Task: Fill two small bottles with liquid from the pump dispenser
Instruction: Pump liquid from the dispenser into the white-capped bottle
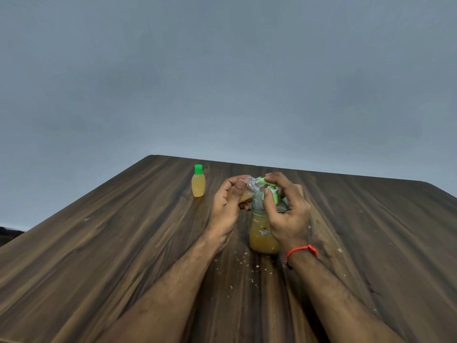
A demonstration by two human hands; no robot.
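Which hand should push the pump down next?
Probably the right hand: its fingers already rest on the pump dispenser head, while the left hand holds the small bottle at the spout.

The person is showing two bare, hairy forearms with no sleeves reaching into view, the left hand (226,204) wearing nothing, and the right hand (288,206) wearing a thin red thread band (302,251) around its wrist with a small dark knot hanging at the inner side.
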